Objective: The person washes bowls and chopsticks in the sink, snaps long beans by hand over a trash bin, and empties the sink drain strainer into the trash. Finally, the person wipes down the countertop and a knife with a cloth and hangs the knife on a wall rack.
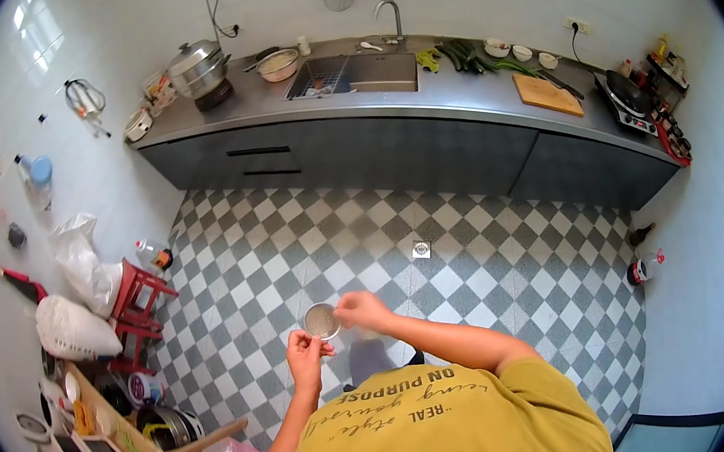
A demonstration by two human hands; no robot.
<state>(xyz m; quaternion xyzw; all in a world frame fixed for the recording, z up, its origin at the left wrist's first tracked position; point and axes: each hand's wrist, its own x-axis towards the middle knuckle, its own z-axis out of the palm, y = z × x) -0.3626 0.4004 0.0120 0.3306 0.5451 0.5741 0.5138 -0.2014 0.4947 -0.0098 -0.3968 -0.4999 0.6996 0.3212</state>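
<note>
In front of my body, above the floor, is a small round bowl [321,321] with a pale rim and a grey-brown inside. Whether that inside is contents or a mesh is too small to tell. My left hand [305,352] pinches the near-left edge of the rim. Curled fingers of my right hand [363,311] meet the rim on its right side, slightly blurred. A mustard-yellow T-shirt covers my torso below.
Along the far wall runs a steel counter [455,99] with a sink [384,74], steamer pot [198,68], cutting board [548,95], cucumbers [459,55] and induction cooker [628,107]. Left stand red stools [137,294], a white sack [76,329] and a wooden table [120,427].
</note>
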